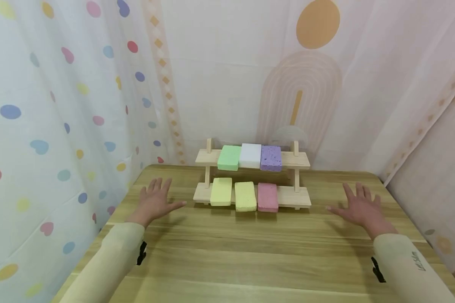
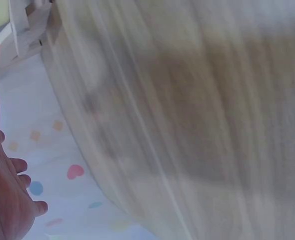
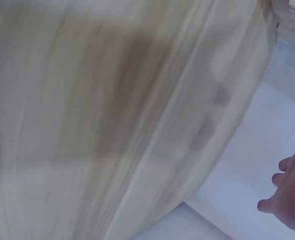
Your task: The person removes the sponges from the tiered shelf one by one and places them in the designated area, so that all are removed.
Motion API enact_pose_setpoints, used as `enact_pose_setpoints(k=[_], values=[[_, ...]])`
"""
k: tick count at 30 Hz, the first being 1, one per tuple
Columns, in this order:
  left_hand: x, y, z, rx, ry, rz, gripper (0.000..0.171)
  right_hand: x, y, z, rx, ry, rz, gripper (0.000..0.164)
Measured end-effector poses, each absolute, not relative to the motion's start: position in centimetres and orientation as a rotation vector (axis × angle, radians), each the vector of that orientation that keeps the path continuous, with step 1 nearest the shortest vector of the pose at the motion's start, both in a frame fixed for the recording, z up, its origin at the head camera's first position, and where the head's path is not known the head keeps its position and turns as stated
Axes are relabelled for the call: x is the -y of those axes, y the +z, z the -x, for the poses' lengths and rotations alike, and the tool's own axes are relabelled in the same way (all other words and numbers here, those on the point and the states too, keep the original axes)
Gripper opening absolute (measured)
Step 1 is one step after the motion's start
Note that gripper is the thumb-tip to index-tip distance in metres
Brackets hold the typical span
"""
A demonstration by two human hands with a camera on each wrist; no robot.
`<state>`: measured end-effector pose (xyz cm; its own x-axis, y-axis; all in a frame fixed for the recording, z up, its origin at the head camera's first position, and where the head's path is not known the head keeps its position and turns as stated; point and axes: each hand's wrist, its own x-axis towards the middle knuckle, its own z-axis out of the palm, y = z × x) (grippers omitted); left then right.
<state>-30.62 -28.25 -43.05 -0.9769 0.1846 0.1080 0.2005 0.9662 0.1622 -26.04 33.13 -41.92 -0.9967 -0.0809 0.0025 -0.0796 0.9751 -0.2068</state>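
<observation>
My left hand (image 1: pixel 154 203) is spread over the table to the left of a two-tier wooden rack (image 1: pixel 297 196), its thumb pointing at the lower shelf. On the rack's other side my right hand (image 1: pixel 360 207) has its fingers spread as well, and holds nothing. The upper tier bears a green sponge block (image 1: pixel 229 158), a white block (image 1: pixel 250 155) and a purple, pitted block (image 1: pixel 271 158). Along the lower tier lie a pale yellow block (image 1: pixel 221 192), a second yellow block (image 1: pixel 245 197) tilted slightly, and a pink block (image 1: pixel 268 197). Both wrist views show empty palms at the edge.
The wood-grain table (image 1: pixel 220 261) runs under both arms. Behind the rack hangs a pale curtain (image 1: pixel 220 84) with a rainbow print, and at the left a curtain with coloured dots (image 1: pixel 41 168). Both forearms wear light sleeves (image 1: pixel 110 261) with black straps.
</observation>
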Motion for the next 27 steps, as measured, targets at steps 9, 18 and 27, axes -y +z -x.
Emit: enact_pose_setpoints(k=[9,18,27], values=[[27.0,-42.5,31.3,3.003,-0.341,0.329,0.110,-31.8,-40.5,27.0,-3.162,-0.378,0.140,0.111],[25.7,-42.2,31.7,2.990,-0.452,0.365,0.108,-30.1,-39.1,27.6,-3.204,-0.430,0.144,0.107],[24.8,-42.0,31.9,2.966,-0.536,0.385,0.107,-28.4,-38.3,28.2,-3.254,-0.448,0.157,0.105]])
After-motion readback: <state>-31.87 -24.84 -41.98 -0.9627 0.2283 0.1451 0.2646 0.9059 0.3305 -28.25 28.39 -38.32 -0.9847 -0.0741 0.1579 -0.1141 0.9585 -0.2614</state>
